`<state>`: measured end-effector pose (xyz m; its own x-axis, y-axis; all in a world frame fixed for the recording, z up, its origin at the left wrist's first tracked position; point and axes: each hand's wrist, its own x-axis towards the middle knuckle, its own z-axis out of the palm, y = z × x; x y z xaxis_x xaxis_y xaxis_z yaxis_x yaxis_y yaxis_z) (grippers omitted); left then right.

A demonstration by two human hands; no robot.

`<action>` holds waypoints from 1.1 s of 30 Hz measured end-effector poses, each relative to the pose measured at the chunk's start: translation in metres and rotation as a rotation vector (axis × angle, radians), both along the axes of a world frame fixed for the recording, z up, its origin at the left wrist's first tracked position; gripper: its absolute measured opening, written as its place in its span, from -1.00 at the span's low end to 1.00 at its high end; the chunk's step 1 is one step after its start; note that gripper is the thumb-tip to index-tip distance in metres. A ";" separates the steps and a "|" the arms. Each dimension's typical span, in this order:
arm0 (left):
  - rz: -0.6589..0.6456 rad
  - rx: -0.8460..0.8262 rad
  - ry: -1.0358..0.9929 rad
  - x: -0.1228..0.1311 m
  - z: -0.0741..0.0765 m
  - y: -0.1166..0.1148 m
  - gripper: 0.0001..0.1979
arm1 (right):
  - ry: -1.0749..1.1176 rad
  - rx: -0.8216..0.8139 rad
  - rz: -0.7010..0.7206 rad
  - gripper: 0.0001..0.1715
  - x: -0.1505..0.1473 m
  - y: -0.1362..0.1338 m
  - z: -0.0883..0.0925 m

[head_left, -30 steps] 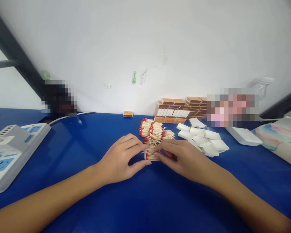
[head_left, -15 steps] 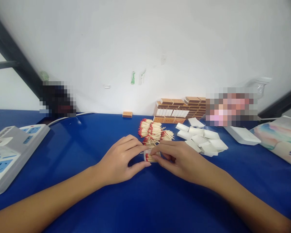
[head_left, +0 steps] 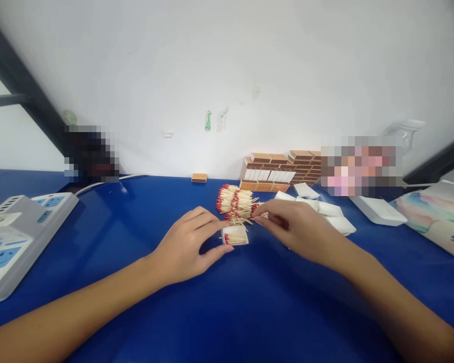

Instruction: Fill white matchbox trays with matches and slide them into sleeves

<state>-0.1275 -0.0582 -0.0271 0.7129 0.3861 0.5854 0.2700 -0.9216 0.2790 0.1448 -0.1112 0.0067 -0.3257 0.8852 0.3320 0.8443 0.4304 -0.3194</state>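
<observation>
A small white matchbox tray (head_left: 242,230) lies on the blue table with several red-tipped matches in its near part. My left hand (head_left: 191,247) steadies it at its left end, forefinger at the far side and thumb at the near side. Beyond the tray is a heap of loose matches (head_left: 239,197). My right hand (head_left: 291,222) is at the right side of this heap, thumb and forefinger pinched on matches there. Its palm and other fingers hide part of the heap and some of the white trays (head_left: 330,208) behind.
Stacked matchboxes (head_left: 267,174) stand against the wall, and a single matchbox (head_left: 199,177) sits to their left. At the right are a white box (head_left: 380,210) and a tissue pack (head_left: 435,217). A power strip (head_left: 41,237) lies at the left.
My right hand has moved from inside the tray up to the match heap, uncovering the tray and its matches. My left hand has stayed at the tray, which has shifted slightly away.
</observation>
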 end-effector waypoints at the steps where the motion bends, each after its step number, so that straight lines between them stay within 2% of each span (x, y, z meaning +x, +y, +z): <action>1: 0.001 -0.002 0.004 0.000 0.000 0.000 -0.68 | -0.058 -0.007 -0.043 -0.78 0.008 0.003 0.000; 4: -0.004 -0.004 0.016 0.000 0.000 0.001 -0.69 | -0.216 -0.110 -0.163 -0.82 0.026 0.010 0.000; 7: -0.003 -0.004 0.020 -0.001 0.000 0.001 -0.70 | -0.246 -0.270 -0.186 -0.82 0.028 0.012 -0.001; 9: -0.002 -0.005 0.020 -0.001 0.001 0.000 -0.69 | -0.236 -0.308 -0.188 -0.80 0.023 0.011 -0.001; 14: -0.004 -0.013 0.033 0.000 0.000 0.001 -0.69 | -0.249 -0.294 -0.210 -0.80 0.011 0.010 -0.007; 20: -0.014 -0.019 0.028 0.000 -0.001 0.001 -0.69 | -0.247 -0.174 -0.177 -0.85 0.019 0.016 -0.018; 25: -0.009 -0.025 0.038 -0.001 0.000 0.000 -0.69 | -0.198 -0.214 -0.135 -0.87 0.018 0.018 -0.020; 33: -0.014 -0.022 0.028 0.000 0.000 0.001 -0.70 | -0.213 -0.214 -0.162 -0.81 0.016 0.017 -0.020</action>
